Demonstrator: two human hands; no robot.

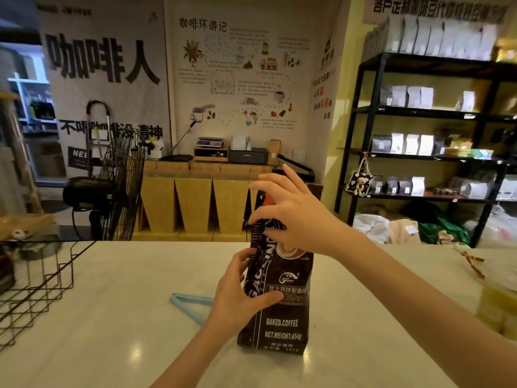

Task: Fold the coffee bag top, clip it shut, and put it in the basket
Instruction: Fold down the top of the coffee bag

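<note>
Upright coffee bag gripped mid-side by left hand, right hand pinching its top, blue clip on table, wire basket far left

The coffee bag stands upright on the counter, dead centre. At nine o'clock, just beside it, lies what looks like a clip, partly hidden. Further out toward ten o'clock sits the wire basket, at the counter's edge.

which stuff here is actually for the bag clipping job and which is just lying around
For the job: coffee bag, held by left hand and right hand; blue clip; wire basket.

Lying about: floor fan, yellow-green container.
</note>
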